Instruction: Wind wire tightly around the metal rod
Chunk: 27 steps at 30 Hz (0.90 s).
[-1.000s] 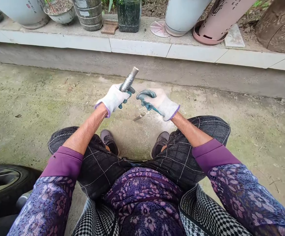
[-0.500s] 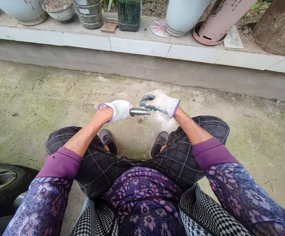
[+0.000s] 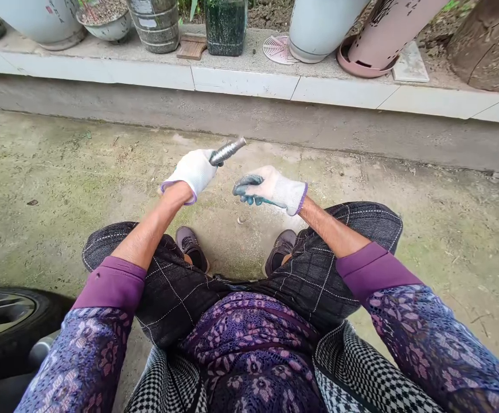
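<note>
My left hand (image 3: 191,169), in a white glove with a purple cuff, grips the lower end of a grey spindle wound with fine silvery wire (image 3: 227,151). The spindle points up and to the right, out over the concrete ground. My right hand (image 3: 271,188), in a white glove with teal-coated fingers, hovers just below and right of the spindle's tip. Its fingers are curled, and I can make out nothing between them. A small pale piece (image 3: 241,219) lies on the ground under my hands, between my two shoes.
A raised tiled ledge (image 3: 241,80) runs across the far side, carrying a white pot (image 3: 318,28), a tilted pink pot (image 3: 382,34), a dark container (image 3: 226,26) and other planters. A black tyre (image 3: 4,327) sits at my lower left. My knees frame the ground below.
The spindle lay level between both hands half a second ago. My left hand has now swung it up and away to the left, and my right hand has come off it.
</note>
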Each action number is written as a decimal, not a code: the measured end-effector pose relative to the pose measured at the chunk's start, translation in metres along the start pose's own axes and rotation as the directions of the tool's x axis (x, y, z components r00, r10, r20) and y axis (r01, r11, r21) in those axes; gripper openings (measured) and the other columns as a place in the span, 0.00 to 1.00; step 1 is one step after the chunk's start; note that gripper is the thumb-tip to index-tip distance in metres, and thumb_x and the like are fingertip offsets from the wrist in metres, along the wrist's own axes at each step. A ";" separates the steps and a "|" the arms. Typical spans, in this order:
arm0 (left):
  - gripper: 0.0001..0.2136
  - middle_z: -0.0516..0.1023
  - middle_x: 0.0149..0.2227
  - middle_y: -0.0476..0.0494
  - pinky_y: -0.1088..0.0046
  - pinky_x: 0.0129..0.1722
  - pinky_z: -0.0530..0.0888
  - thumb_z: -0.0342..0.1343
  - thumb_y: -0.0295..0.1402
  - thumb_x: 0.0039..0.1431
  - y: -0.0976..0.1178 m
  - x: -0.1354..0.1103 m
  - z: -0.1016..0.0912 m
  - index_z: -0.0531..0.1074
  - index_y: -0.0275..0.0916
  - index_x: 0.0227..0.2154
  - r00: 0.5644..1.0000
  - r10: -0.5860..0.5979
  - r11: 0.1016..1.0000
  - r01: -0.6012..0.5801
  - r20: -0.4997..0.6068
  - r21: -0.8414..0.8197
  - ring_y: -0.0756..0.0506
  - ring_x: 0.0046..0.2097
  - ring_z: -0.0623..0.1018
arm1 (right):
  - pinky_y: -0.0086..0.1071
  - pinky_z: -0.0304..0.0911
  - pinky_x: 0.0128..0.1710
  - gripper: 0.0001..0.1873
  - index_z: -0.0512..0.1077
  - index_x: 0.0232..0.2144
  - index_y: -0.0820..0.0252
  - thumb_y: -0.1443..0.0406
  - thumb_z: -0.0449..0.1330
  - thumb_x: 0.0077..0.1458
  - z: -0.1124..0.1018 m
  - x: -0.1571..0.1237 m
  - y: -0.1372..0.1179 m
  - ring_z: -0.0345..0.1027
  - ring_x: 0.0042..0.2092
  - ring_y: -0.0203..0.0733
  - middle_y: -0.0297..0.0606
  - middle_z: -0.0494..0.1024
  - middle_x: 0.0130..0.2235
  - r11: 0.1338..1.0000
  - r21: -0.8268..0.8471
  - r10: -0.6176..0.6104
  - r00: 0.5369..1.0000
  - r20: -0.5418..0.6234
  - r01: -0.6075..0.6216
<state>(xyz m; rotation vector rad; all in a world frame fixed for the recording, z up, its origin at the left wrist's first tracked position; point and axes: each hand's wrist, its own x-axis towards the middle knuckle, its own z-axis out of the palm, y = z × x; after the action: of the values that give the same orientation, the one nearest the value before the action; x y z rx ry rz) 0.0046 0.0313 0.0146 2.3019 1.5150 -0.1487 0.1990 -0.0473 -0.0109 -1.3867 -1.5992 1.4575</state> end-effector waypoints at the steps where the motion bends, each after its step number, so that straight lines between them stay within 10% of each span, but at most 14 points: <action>1: 0.19 0.83 0.45 0.33 0.65 0.44 0.75 0.45 0.30 0.68 0.000 0.002 0.004 0.76 0.37 0.54 0.999 -0.023 0.989 0.027 -0.028 0.144 0.40 0.45 0.81 | 0.23 0.60 0.18 0.05 0.81 0.31 0.64 0.70 0.64 0.49 -0.001 -0.003 -0.002 0.69 0.23 0.32 0.36 0.80 0.26 1.000 -0.015 0.005 1.000 0.006 -0.005; 12: 0.17 0.83 0.34 0.33 0.60 0.43 0.76 0.49 0.21 0.62 0.025 -0.015 0.032 0.81 0.36 0.46 0.942 0.196 0.812 -0.312 0.274 0.493 0.34 0.43 0.84 | 0.25 0.59 0.20 0.10 0.83 0.34 0.67 0.68 0.63 0.51 -0.025 0.007 0.007 0.68 0.24 0.33 0.38 0.80 0.27 0.986 -0.159 0.017 0.984 -0.180 -0.046; 18: 0.14 0.78 0.28 0.46 0.71 0.33 0.71 0.52 0.33 0.61 0.013 -0.022 0.009 0.82 0.38 0.42 0.978 0.206 0.971 -0.201 0.022 -0.128 0.46 0.32 0.77 | 0.26 0.60 0.18 0.07 0.81 0.30 0.68 0.68 0.66 0.47 -0.019 0.022 0.015 0.70 0.24 0.35 0.40 0.80 0.26 0.999 0.050 0.027 0.980 -0.196 -0.017; 22: 0.16 0.76 0.29 0.47 0.72 0.25 0.67 0.55 0.32 0.57 0.003 -0.019 -0.002 0.80 0.40 0.46 0.991 -0.036 0.763 -0.058 -0.131 -0.644 0.49 0.27 0.70 | 0.25 0.63 0.17 0.07 0.79 0.30 0.67 0.66 0.69 0.48 -0.010 0.020 0.010 0.70 0.23 0.35 0.41 0.81 0.26 0.990 0.141 0.051 0.988 -0.148 -0.030; 25: 0.16 0.77 0.32 0.46 0.72 0.24 0.67 0.55 0.33 0.59 -0.004 -0.010 -0.007 0.79 0.41 0.49 0.969 -0.163 0.700 -0.019 -0.186 -0.714 0.49 0.27 0.69 | 0.25 0.61 0.17 0.06 0.79 0.29 0.67 0.67 0.69 0.49 -0.004 0.013 0.005 0.68 0.21 0.32 0.39 0.80 0.24 0.992 0.123 0.050 0.995 -0.092 -0.038; 27: 0.16 0.79 0.35 0.44 0.71 0.28 0.70 0.53 0.33 0.63 -0.009 -0.003 -0.006 0.78 0.40 0.51 0.963 -0.149 0.860 0.013 -0.226 -0.510 0.48 0.30 0.72 | 0.24 0.60 0.17 0.05 0.80 0.29 0.67 0.68 0.68 0.49 -0.002 0.006 0.000 0.66 0.20 0.31 0.37 0.78 0.23 0.995 0.092 0.052 0.998 -0.047 -0.047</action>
<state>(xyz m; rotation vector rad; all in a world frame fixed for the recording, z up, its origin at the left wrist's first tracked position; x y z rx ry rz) -0.0052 0.0338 0.0193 1.8817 1.5441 0.4949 0.1987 -0.0417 -0.0119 -1.4085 -1.4590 1.4939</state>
